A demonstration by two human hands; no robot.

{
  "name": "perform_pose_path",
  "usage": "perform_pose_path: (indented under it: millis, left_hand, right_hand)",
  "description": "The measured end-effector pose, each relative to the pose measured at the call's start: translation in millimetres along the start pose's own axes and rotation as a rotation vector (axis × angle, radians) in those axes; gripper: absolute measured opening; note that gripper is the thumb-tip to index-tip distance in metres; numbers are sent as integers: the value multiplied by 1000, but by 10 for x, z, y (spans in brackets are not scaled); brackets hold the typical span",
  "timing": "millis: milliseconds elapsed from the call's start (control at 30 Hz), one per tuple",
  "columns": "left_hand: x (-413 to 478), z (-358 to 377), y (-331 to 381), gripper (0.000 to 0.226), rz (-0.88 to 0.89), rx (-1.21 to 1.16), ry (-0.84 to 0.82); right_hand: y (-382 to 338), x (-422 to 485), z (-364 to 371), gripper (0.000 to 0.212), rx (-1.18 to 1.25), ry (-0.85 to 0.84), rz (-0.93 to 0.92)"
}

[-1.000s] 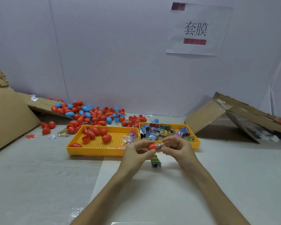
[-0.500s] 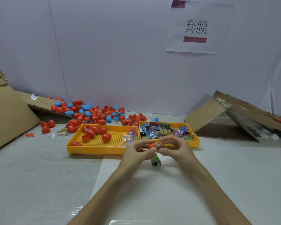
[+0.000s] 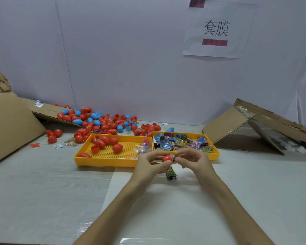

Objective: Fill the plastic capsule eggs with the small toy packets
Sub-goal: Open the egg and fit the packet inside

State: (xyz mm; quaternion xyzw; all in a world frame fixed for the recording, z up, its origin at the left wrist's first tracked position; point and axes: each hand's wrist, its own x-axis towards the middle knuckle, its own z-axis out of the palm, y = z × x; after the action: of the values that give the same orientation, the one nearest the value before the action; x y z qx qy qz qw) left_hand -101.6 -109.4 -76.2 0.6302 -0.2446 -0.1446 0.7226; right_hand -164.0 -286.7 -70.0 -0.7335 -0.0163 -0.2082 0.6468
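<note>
Left hand (image 3: 149, 165) grips the red egg half (image 3: 166, 158); its mouth faces the right hand (image 3: 193, 160), whose fingertips pinch the packet (image 3: 173, 155) lengthwise.

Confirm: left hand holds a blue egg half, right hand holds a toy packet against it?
No: the egg half is red, not blue, per the head view. The left hand holds it, the right hand holds the toy packet against it.
</note>
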Motion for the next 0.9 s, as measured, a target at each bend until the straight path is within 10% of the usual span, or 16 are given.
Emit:
perform_pose_path:
  millis: [900]
  left_hand:
    - [-4,-6,8,21,36,186,55]
  right_hand:
    - [-16,-20,38,25,-13,-74,-42]
